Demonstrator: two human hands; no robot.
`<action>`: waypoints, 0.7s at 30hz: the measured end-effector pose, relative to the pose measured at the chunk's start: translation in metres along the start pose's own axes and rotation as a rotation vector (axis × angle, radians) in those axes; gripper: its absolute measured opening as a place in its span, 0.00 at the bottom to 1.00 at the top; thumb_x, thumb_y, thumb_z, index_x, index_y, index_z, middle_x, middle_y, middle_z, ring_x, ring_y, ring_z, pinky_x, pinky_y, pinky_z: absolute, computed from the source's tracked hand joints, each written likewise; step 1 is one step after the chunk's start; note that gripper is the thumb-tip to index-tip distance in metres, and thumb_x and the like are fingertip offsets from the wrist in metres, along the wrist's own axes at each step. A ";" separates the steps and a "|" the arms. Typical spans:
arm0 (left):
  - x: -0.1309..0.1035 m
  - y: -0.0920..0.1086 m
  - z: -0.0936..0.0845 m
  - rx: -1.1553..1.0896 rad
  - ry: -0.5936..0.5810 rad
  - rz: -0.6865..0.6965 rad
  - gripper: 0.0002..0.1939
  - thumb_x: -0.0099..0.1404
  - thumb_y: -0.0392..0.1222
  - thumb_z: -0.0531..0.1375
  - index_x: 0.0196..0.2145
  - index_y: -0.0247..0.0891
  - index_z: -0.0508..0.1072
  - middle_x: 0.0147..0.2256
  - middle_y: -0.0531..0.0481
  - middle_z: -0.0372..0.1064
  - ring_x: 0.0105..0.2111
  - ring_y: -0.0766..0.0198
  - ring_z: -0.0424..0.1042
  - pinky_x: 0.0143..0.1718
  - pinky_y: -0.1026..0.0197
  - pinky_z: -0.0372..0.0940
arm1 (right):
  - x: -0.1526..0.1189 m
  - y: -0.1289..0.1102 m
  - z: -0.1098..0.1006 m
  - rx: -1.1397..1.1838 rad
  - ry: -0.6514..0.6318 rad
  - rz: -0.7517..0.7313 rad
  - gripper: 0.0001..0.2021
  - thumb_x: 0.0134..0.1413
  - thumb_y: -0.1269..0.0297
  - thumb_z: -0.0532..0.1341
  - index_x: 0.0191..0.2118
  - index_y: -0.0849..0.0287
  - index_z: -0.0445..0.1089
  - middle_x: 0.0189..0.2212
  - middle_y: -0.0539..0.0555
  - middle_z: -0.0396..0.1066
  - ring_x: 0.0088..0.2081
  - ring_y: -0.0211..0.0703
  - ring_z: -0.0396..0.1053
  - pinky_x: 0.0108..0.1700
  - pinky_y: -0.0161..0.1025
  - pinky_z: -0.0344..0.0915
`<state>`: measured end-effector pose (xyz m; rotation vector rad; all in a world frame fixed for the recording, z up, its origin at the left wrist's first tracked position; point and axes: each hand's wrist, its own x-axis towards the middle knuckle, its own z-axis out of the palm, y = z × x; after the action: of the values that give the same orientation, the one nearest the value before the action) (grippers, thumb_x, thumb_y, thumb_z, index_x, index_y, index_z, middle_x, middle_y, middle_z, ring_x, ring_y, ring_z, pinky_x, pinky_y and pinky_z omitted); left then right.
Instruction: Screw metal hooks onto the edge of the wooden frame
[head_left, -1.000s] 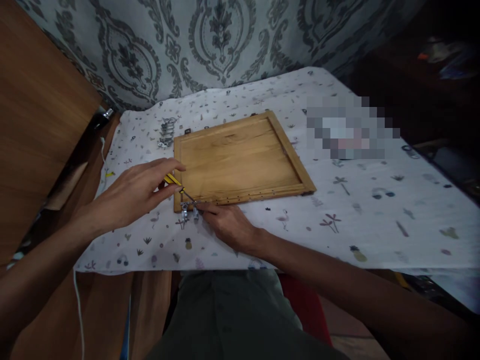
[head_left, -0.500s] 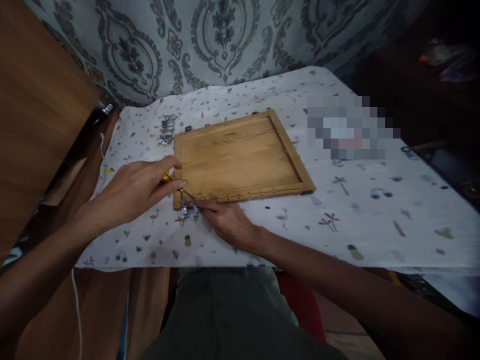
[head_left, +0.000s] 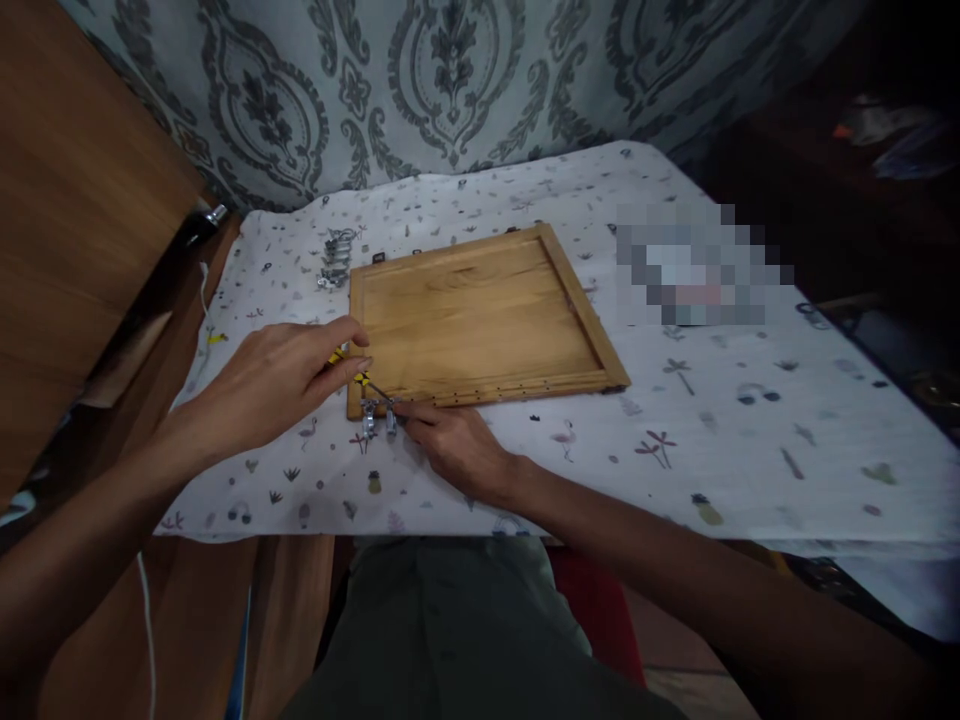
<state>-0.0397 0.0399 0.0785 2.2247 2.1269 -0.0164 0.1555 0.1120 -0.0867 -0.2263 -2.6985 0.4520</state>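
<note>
A wooden framed panel [head_left: 465, 310] lies flat on the patterned white cloth, with small dark holes along its near edge. My left hand [head_left: 292, 375] grips a yellow-and-black screwdriver [head_left: 361, 379] above the panel's near left corner, its shaft slanting down to the right. The tip meets metal clip-like fittings [head_left: 368, 420] at the near edge. My right hand [head_left: 461, 450] rests at that edge, fingers pressed together by the right-hand fitting and the tip; what they pinch is too small to make out.
Several metal fittings [head_left: 335, 258] lie in a row behind the panel's left corner. A pixelated item [head_left: 697, 270] sits to the right. A wooden cabinet [head_left: 82, 200] stands at left, a patterned curtain [head_left: 450, 80] behind.
The camera view has shifted slightly. The screwdriver handle shows a little differently between my left fingers; both hands keep nearly the same places.
</note>
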 end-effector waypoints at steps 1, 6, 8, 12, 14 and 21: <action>0.000 0.000 0.000 -0.013 0.004 0.022 0.20 0.75 0.53 0.48 0.51 0.40 0.72 0.32 0.48 0.76 0.30 0.56 0.74 0.32 0.59 0.60 | 0.000 0.000 0.000 -0.003 -0.012 0.005 0.17 0.60 0.83 0.55 0.46 0.63 0.78 0.55 0.59 0.78 0.47 0.48 0.79 0.48 0.45 0.75; -0.002 -0.003 0.001 0.001 0.033 0.069 0.21 0.75 0.55 0.50 0.55 0.41 0.70 0.35 0.47 0.77 0.34 0.55 0.76 0.35 0.58 0.62 | 0.000 0.001 0.001 0.008 -0.028 0.017 0.18 0.60 0.83 0.55 0.46 0.62 0.78 0.54 0.59 0.78 0.46 0.48 0.79 0.47 0.44 0.75; -0.002 -0.003 0.002 0.012 0.024 0.027 0.21 0.75 0.56 0.51 0.54 0.41 0.71 0.29 0.50 0.75 0.31 0.55 0.74 0.32 0.60 0.60 | 0.000 0.002 0.003 0.026 -0.012 0.021 0.18 0.60 0.83 0.56 0.47 0.62 0.78 0.54 0.59 0.79 0.47 0.48 0.79 0.47 0.44 0.75; 0.000 -0.003 0.003 -0.026 -0.002 0.022 0.19 0.75 0.52 0.50 0.52 0.41 0.72 0.26 0.52 0.72 0.27 0.59 0.71 0.30 0.61 0.57 | 0.000 0.003 0.006 0.029 -0.004 0.022 0.18 0.59 0.84 0.56 0.47 0.62 0.78 0.55 0.59 0.78 0.47 0.48 0.79 0.46 0.44 0.76; 0.000 -0.005 0.002 -0.057 -0.009 0.059 0.19 0.75 0.51 0.50 0.53 0.41 0.72 0.27 0.52 0.72 0.26 0.60 0.70 0.32 0.61 0.58 | 0.000 0.003 0.007 0.018 -0.001 0.009 0.19 0.58 0.84 0.56 0.48 0.62 0.78 0.55 0.59 0.79 0.47 0.48 0.79 0.46 0.44 0.76; -0.002 -0.008 0.003 -0.051 0.009 0.052 0.20 0.74 0.55 0.51 0.54 0.41 0.70 0.26 0.53 0.71 0.27 0.58 0.70 0.32 0.60 0.57 | -0.001 0.003 0.006 -0.007 0.020 -0.002 0.18 0.59 0.83 0.55 0.45 0.62 0.79 0.54 0.58 0.79 0.47 0.48 0.80 0.47 0.44 0.76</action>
<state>-0.0481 0.0383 0.0750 2.2545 2.0484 0.0498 0.1540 0.1134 -0.0930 -0.2283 -2.6810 0.4377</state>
